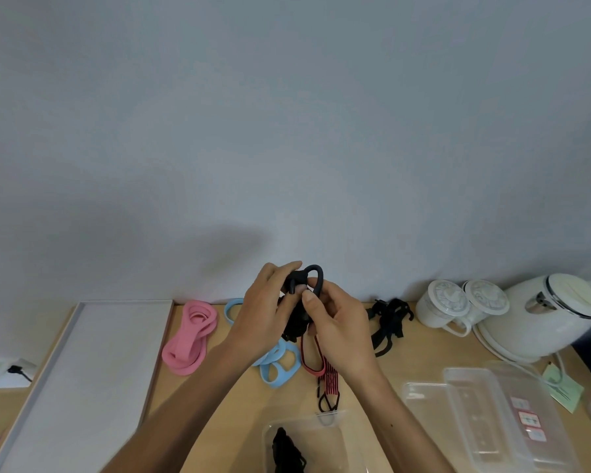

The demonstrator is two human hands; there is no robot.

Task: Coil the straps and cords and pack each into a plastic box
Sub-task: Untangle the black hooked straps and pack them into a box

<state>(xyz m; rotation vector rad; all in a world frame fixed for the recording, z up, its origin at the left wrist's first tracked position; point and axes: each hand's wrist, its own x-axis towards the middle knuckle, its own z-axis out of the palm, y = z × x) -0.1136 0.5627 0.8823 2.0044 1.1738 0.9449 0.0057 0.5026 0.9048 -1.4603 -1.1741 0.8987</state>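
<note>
Coiling the black cord (316, 273) rn, up in the air above the table (423, 363). My left grip (263, 302) is curled round the bunched-up part of the cord, pinching it near the top. The right grip (338, 326) pinches the other side of the same bundle w/ thumb and forefinger. So both are closed on it and neither has anything else in it. One rounded loop sticks up above my fingertips, and the rest hangs between my palms as a dark wad (can't tell how many turns are in there, too bunched up).

So imo the step is finishing the coil on this one, not packing yet. A clear plastic box (338, 438) sits open right in front of me at the near edge, and there's already a black bundle (287, 448) lying in it. More clear boxes (485, 411) are stacked off to my right. This cord prob wants one of those, since it's one item per box.

Next move calls for tucking that top loop down so the coil doesn't spring open. Then one grip has to squeeze the whole thing while it goes down into a box. Main risk imo is the cord uncoiling the sec I ease off.

Not yet packed, lying on the table: pink bands (190, 336), blue bands (280, 365), the red striped cord (326, 373) and black straps (389, 319) over by the cups (447, 302).
</note>
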